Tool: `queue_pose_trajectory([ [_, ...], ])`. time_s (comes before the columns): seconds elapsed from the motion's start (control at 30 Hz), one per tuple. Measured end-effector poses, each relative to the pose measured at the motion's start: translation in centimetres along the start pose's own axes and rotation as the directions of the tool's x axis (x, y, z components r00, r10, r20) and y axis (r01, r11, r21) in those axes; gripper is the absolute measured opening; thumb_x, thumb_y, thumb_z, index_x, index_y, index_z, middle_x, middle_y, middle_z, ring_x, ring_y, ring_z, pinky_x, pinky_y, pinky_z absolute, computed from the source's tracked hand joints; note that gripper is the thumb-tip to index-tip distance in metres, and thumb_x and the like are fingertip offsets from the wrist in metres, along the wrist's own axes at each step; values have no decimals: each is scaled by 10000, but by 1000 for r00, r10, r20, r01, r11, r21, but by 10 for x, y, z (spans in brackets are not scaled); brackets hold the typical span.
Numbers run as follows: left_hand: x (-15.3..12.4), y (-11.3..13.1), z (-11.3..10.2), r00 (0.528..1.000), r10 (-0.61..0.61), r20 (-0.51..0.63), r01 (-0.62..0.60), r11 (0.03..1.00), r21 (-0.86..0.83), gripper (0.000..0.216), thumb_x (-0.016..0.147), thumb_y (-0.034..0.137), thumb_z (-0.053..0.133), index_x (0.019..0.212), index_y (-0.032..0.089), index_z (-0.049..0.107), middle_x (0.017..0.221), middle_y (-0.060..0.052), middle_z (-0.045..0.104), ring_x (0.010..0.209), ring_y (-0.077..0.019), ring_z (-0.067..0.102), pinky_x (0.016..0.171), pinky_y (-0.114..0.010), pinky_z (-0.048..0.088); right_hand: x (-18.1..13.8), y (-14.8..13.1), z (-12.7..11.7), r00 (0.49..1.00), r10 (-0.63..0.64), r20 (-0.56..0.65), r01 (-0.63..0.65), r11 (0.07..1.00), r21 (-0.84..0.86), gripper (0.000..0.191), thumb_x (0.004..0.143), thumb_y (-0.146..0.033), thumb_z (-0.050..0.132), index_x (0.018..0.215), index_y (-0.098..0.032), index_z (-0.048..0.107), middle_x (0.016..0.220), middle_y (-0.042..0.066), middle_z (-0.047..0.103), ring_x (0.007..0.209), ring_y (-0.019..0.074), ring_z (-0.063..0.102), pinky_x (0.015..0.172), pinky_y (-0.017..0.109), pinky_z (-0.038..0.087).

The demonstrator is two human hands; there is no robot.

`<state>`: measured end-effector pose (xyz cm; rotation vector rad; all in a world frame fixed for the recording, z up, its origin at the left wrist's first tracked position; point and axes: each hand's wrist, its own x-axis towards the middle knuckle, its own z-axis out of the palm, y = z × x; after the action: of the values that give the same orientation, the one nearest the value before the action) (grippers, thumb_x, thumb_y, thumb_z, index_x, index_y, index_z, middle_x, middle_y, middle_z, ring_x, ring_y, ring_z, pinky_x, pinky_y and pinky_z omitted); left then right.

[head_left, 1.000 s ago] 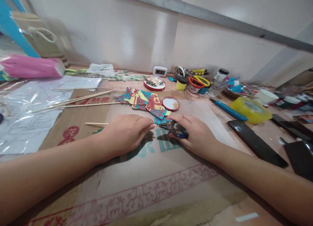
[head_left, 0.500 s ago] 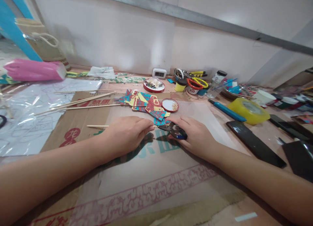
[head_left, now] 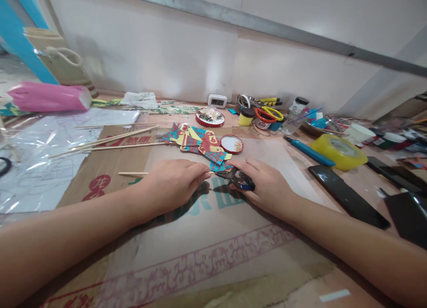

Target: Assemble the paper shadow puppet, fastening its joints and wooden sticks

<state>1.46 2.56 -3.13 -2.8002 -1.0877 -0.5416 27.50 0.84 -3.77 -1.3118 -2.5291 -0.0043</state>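
Note:
A thin wooden stick (head_left: 132, 173) runs through the closed fingers of my left hand (head_left: 175, 181), its tip showing on the right side. My right hand (head_left: 267, 183) grips a pair of pliers (head_left: 239, 179) with dark handles, and their jaws are at the stick's tip. Whether the jaws clamp the stick is too small to tell. Just beyond the hands lies a jointed paper figure (head_left: 200, 141) in red, blue and yellow. Beside it, a small red-rimmed lid (head_left: 232, 144) holds tiny gold-coloured pieces.
Cardboard (head_left: 122, 166) and a translucent sheet cover the work surface. More sticks (head_left: 116, 138) lie at the left, near plastic-covered drawings (head_left: 36, 166). A bead dish (head_left: 210, 117), a small clock (head_left: 217, 100), yellow tape (head_left: 338, 151), a blue cutter (head_left: 310, 151) and a black phone (head_left: 348, 196) stand or lie around.

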Motion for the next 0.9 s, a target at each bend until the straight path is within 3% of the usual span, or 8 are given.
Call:
queue_pose_trajectory([
  [0.37,-7,-1,6,969,139,-205,-129,990,64,341,1028,263,379,890,164,675,712,-25,712,614,-165,637,558,-274,429,0,0,-2,1000,-22,10,22,1000,21,451,915,-350,617,1332,-187,556,1127,108,707,977,279,680,813,398,529],
  [0.47,-10,-2,1,952,235,-195,-214,969,122,235,1000,192,423,982,144,652,773,-32,713,654,-171,632,584,-286,443,0,-1,-2,999,-33,9,33,999,28,432,918,-330,604,1322,-182,563,1119,104,711,959,275,680,795,390,527],
  [0.6,-11,-2,-8,926,334,-173,-287,925,249,262,1000,147,369,1068,124,621,850,-54,719,703,-195,627,604,-311,445,0,-2,-3,999,-35,18,34,998,61,429,924,-347,599,1318,-182,559,1162,104,706,986,266,674,818,379,518],
  [0.77,-5,1,-7,931,272,-245,-229,955,190,209,1001,187,432,998,137,634,780,-31,685,694,-175,608,625,-285,428,0,-4,-1,1000,-11,9,11,999,52,448,921,-385,603,1321,-190,551,1106,106,689,955,266,656,805,388,516],
  [0.9,-3,2,-3,945,180,-273,-151,981,126,287,1013,229,414,849,149,635,694,-26,659,625,-169,590,594,-281,401,0,-3,-1,1000,8,-19,-7,999,42,479,919,-413,599,1343,-199,532,1126,114,663,963,275,643,813,403,512],
])
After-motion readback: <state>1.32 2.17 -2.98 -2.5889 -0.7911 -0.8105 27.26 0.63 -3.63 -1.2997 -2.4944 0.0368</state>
